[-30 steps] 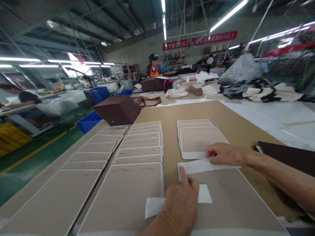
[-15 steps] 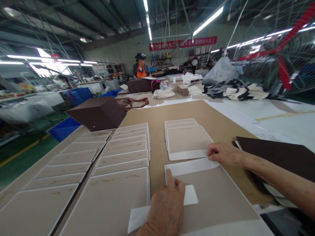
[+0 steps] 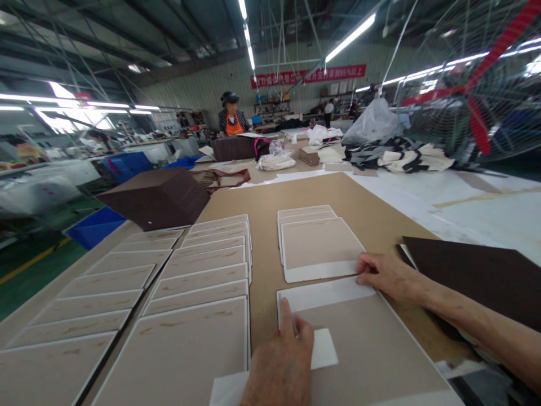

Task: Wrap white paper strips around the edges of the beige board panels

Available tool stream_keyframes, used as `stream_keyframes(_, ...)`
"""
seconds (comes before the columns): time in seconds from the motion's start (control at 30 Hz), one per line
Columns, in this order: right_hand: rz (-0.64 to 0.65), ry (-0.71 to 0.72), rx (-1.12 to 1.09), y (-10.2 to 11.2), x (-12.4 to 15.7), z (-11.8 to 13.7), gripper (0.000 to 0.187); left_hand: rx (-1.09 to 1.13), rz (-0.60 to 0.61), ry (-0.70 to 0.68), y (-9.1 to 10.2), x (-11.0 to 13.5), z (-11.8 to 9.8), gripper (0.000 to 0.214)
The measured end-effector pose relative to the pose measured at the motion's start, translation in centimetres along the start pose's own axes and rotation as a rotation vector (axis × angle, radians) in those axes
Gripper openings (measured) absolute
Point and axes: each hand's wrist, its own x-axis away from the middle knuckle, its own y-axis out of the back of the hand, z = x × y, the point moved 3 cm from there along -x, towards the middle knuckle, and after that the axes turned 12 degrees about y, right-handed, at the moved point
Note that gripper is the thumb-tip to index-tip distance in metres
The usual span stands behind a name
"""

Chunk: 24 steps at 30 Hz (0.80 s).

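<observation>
A beige panel [image 3: 363,338] with white edges lies before me, a white strip [image 3: 329,293] along its far edge. My left hand [image 3: 281,361] rests over the panel, index finger stretched onto the strip's left end. Its other fingers are curled over a loose white strip [image 3: 324,348] that sticks out on both sides; the grip itself is partly hidden. At the far right corner, my right hand [image 3: 376,273] pinches the end of the strip on the panel. Just beyond lie overlapping beige panels [image 3: 316,242], the nearest with a white band along its near edge.
Two rows of overlapping beige panels [image 3: 198,332] lie to the left. A dark brown stack [image 3: 160,197] stands behind them, near a blue bin [image 3: 95,225]. Dark brown sheets [image 3: 469,276] lie at the right. A person [image 3: 232,119] stands at the table's far end; a fan [image 3: 469,90] is at right.
The view has shifted slightly, so the panels and table items sit a little further left. Both hands keep nearly the same places on the panel and strip.
</observation>
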Motion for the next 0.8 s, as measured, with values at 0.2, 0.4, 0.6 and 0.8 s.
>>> stream_keyframes(0.2,-0.005,-0.011,0.005,-0.03,0.99,0.33,0.014,-0.015,0.025,-0.017,-0.28,-0.26,0.05,0.048)
stream_keyframes(0.4,0.003,-0.012,-0.012,-0.26,0.99,0.44,0.012,-0.041,-0.059,0.017,-0.36,-0.16,-0.17,0.047)
stream_keyframes(0.6,-0.006,-0.019,0.029,-0.11,0.69,0.20,0.013,-0.078,-0.055,0.010,-0.37,-0.06,-0.18,0.048)
stream_keyframes(0.8,0.016,-0.012,0.086,-0.32,0.08,-0.07,0.012,-0.102,-0.064,0.008,-0.61,-0.13,-0.18,0.051)
